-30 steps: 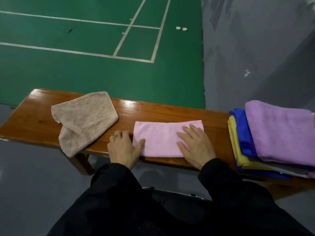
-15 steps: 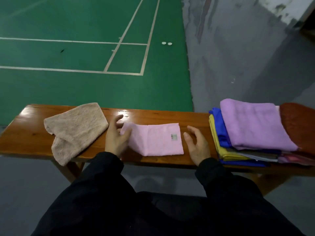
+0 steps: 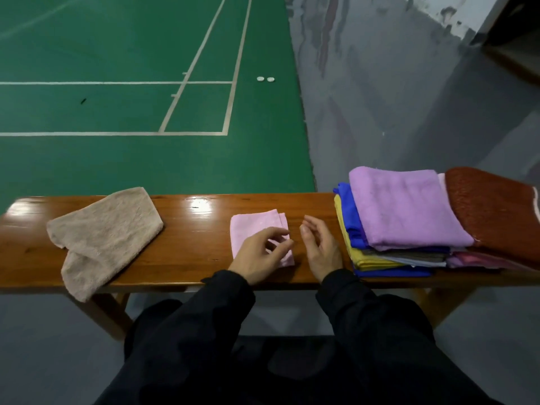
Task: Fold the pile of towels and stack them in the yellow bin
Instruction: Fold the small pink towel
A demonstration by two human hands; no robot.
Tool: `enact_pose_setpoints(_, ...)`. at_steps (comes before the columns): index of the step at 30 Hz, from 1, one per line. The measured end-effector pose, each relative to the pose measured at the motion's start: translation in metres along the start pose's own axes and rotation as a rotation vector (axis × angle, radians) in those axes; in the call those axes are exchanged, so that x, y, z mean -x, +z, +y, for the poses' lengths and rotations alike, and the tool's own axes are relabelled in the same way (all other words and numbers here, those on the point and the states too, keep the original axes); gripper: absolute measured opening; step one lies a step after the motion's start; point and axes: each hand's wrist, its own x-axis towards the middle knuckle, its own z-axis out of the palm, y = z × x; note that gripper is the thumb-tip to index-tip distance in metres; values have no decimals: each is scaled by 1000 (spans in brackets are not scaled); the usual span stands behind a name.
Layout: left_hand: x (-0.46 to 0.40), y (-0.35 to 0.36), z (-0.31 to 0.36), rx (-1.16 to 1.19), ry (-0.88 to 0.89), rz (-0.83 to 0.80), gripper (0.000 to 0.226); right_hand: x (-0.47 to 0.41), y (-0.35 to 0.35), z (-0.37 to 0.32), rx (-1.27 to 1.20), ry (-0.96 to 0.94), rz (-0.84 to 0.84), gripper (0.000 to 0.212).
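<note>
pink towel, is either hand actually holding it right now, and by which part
Neither grips it. The left hand hovers over the folded pink towel with loosely curled fingers; whether they touch its right edge cannot be told. The right hand is beside it, holding nothing.

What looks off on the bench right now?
The beige towel lies askew at the left, one corner hanging over the bench's front edge. The stack at right is uneven, with a red-brown towel overhanging. No yellow bin in view. The pink towel looks neatly folded.
</note>
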Motion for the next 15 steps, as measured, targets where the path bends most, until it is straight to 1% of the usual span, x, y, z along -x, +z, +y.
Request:
enact_pose_setpoints(2,11,-3,-14,-3,-24,163,16,0,1,3,50,-20,3,58)
enact_pose_setpoints(3,16,-6,-23,-39,-70,269,14,0,2,4,88,-42,1,52)
enact_pose_setpoints(5,22,-14,-42,-140,-215,422,25,0,8,6,206,-87,-23,39)
enact_pose_setpoints(6,23,-18,-49,-151,-284,450,33,-1,12,5,260,-106,-35,33)
enact_pose_setpoints(8,24,-20,-55,-92,-327,428,48,1,20,1,293,-124,-41,26)
enact_pose_setpoints(10,26,-17,-57,-72,-271,365,60,7,27,-2,309,-168,-37,23)
enact_pose_setpoints(12,32,-18,-60,-99,-192,289,66,15,29,2,306,-239,-3,22)
enact_pose_setpoints(14,37,-22,-66,-86,-143,225,74,19,24,7,282,-281,4,28)
enact_pose_setpoints(15,39,-25,-68,-73,-139,202,78,19,20,9,277,-291,-37,33)
